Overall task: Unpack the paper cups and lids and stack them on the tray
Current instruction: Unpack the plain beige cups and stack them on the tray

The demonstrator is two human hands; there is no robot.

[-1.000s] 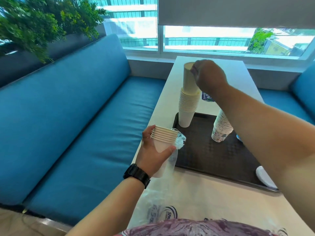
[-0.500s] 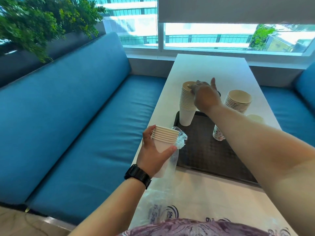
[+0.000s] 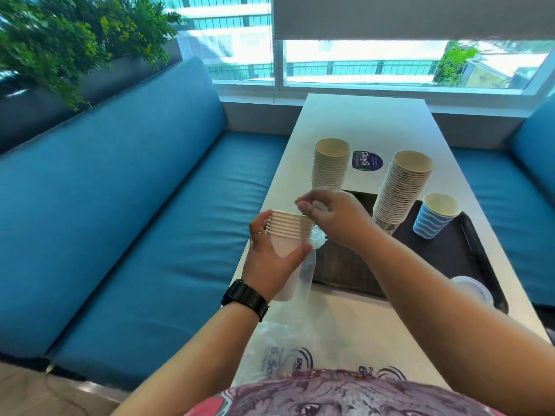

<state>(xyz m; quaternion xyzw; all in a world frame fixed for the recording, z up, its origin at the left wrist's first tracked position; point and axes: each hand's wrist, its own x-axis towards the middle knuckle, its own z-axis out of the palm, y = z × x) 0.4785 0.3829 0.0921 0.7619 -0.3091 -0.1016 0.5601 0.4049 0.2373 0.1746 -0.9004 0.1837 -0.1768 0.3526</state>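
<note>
- Both hands are working over the near left edge of the worktop: our left hand is gripping a short stack of white cups, fingers curled round its body, while our right hand is reaching to the rim with fingertips bunched; we cannot tell whether they are pinching a cup yet.
- A clear plastic sleeve is hanging crumpled beneath the held stack, so these cups are looking only partly unpacked.
- On the dark tray two tall nested stacks are standing upright: a plain one at the far left corner and a taller patterned one leaning slightly, with a single blue-striped cup beside it.
- A white lid is lying at the tray's near right edge.
- We are judging the job well along: the held cups are waiting to join a stack, and the lids are barely started.
</note>
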